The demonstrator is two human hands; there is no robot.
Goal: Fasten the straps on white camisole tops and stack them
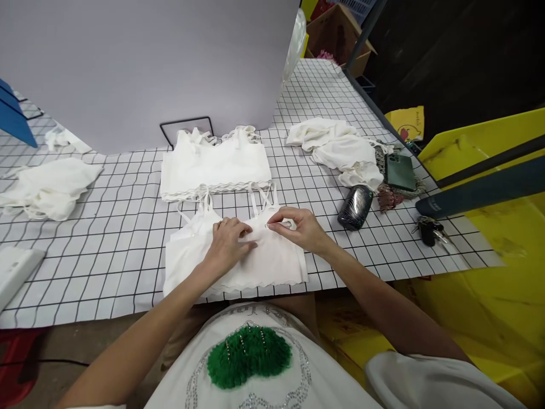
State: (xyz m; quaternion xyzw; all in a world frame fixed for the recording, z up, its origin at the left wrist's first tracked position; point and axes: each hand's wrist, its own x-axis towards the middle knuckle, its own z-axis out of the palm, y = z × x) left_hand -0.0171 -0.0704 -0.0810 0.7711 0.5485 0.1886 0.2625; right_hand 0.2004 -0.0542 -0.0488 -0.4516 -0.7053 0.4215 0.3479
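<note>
A white camisole top with thin straps lies spread near the table's front edge, on top of more white fabric. My left hand rests on its upper middle, fingers bent against the cloth, thumb and index finger apart. At the top's right side, beside the base of a strap, my right hand is closed in a pinch. Something tiny and whitish shows at those fingertips, too small to name. Just behind both hands sits a neat stack of white camisoles, straps toward the back.
A grey-white panel stands behind the stack. Crumpled white garments lie at right, others at left. Near my right arm are a shiny black oval object, a green phone, keys and a dark bottle.
</note>
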